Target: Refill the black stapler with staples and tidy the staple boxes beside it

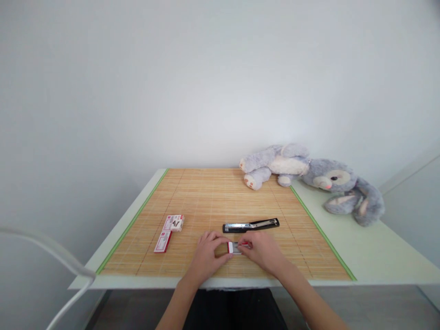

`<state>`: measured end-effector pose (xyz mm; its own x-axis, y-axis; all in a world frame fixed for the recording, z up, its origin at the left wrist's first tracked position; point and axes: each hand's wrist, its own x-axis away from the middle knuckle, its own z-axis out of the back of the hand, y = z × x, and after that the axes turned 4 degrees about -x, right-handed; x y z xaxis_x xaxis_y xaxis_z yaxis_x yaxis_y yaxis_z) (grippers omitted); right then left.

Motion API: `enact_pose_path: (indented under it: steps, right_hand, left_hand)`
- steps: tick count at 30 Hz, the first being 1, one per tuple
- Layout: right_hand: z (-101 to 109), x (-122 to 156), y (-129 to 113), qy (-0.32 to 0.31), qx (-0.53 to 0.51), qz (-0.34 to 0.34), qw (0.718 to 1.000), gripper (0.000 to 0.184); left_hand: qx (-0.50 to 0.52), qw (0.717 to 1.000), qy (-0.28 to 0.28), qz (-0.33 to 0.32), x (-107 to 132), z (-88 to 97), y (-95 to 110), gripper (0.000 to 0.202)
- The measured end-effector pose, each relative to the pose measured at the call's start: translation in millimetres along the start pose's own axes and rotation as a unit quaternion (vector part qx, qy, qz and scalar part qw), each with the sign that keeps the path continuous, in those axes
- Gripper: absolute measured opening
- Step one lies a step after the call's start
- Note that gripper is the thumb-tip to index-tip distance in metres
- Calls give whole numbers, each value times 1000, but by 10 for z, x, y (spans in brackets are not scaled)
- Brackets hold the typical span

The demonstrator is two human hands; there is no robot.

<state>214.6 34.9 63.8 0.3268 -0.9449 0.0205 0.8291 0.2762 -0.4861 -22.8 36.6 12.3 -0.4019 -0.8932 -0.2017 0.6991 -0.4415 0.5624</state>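
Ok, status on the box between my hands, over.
Left hand at box, left end. Right hand, right end. Stapler beyond, not in the way.

Homelike room, plush rabbit (290, 166) lying on pale table (385, 261), slatted mat (206, 195), plain white walls (206, 82)

Stapler (250, 226) sits on the mat (206, 197), behind what's probably a box (230, 248). More boxes (176, 223) sit left, plush bunny (288, 165) back right.

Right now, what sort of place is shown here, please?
Perhaps a home workspace: a stapler lies on a slatted mat over a pale table, and a plush rabbit rests farther back.
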Motion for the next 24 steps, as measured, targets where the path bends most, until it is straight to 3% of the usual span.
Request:
enact_pose_path:
  steps: [7,13,18,24]
  right_hand:
    - [-134,-292,-134,-26,60,7,998,13]
    - [-46,-221,-127,-26,30,11,999,12]
    - [68,-48,95,-17,-26,-6,999,9]
    - [-144,134,407,46,-172,-15,984,12]
  left_hand:
    - [1,1000,4,2,-11,-31,-22,37]
    - [10,1000,9,4,-11,-55,-45,36]
    - [17,1000,13,2,-11,-52,-30,36]
    - [15,1000,8,6,-13,-37,-13,36]
